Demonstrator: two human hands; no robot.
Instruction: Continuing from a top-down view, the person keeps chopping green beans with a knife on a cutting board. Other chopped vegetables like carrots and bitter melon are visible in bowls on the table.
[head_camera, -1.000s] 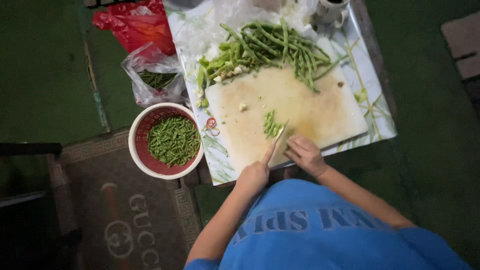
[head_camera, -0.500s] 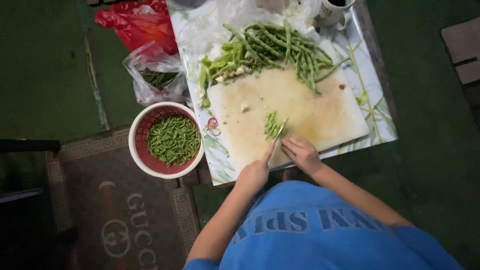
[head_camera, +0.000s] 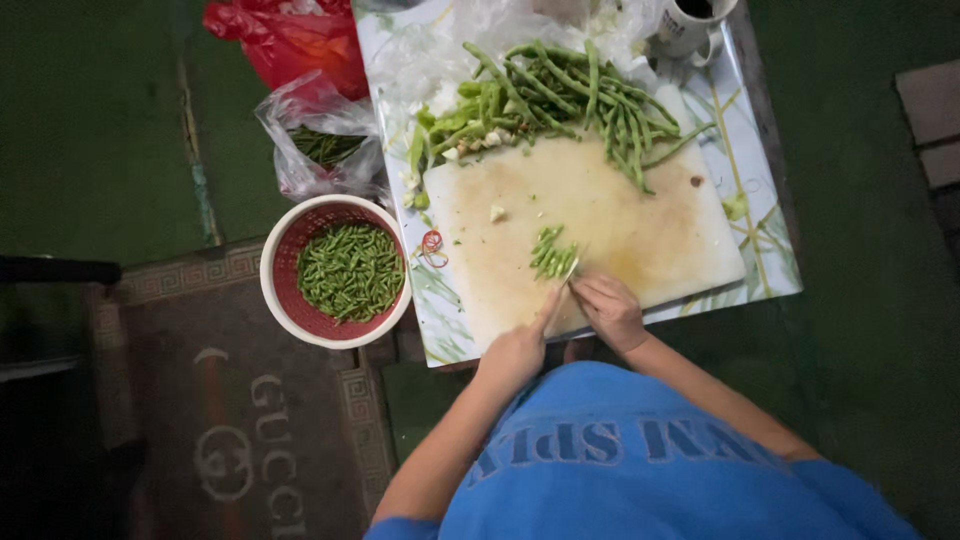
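My left hand (head_camera: 520, 350) grips a knife (head_camera: 566, 278) whose blade points up and to the right onto the pale cutting board (head_camera: 640, 230). My right hand (head_camera: 610, 312) rests on the board's near edge just right of the blade, fingers bent over the ends of some green beans. A small heap of cut bean pieces (head_camera: 550, 255) lies at the knife tip. Uncut long green beans (head_camera: 570, 100) are piled along the board's far edge.
A white-rimmed red colander (head_camera: 275, 290) of cut beans (head_camera: 350, 270) stands on the floor left of the low patterned table (head_camera: 760, 230). Behind it lie a clear plastic bag (head_camera: 315, 140) and a red bag (head_camera: 300, 40). A white mug (head_camera: 685, 25) stands at the far right corner. A brown rug (head_camera: 230, 420) lies at the lower left.
The knife and both hands have stayed at the same spot on the board, shifting only slightly. The heap of cut pieces looks much the same.
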